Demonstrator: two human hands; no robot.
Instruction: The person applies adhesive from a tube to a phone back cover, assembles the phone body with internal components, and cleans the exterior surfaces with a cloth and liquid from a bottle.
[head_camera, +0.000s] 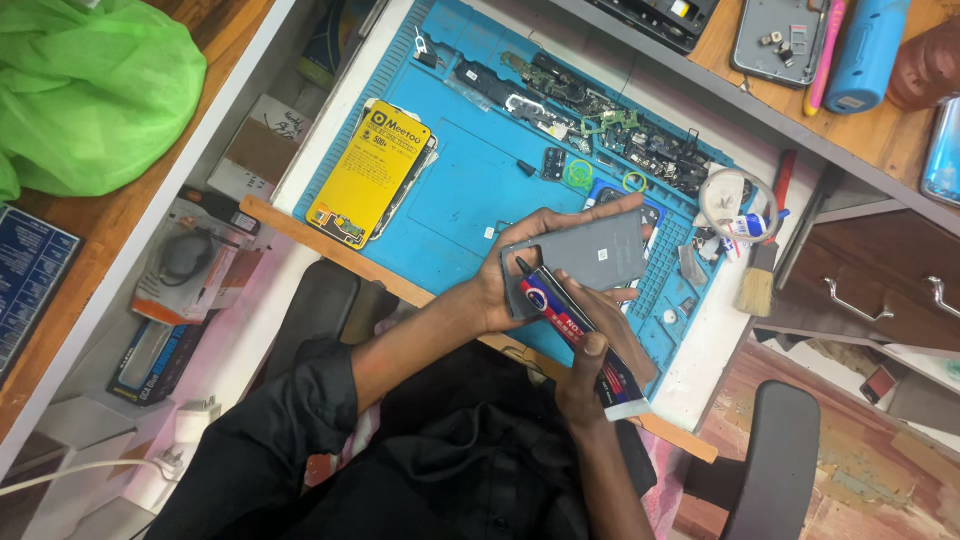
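Left fingers (585, 215) clamp the grey phone back panel (590, 258) just above the blue mat (470, 190), right fingers (592, 350) pinch the glue tube (575, 325) with nozzle touching panel; likely risk: over-squeeze smears adhesive, or panel slips.

L hand (520, 285) grips grey phone back cover (590, 258) over blue repair mat (470, 190) on counter (700, 360); R hand (590, 375) holds glue tube (575, 325), tip touching cover's edge.
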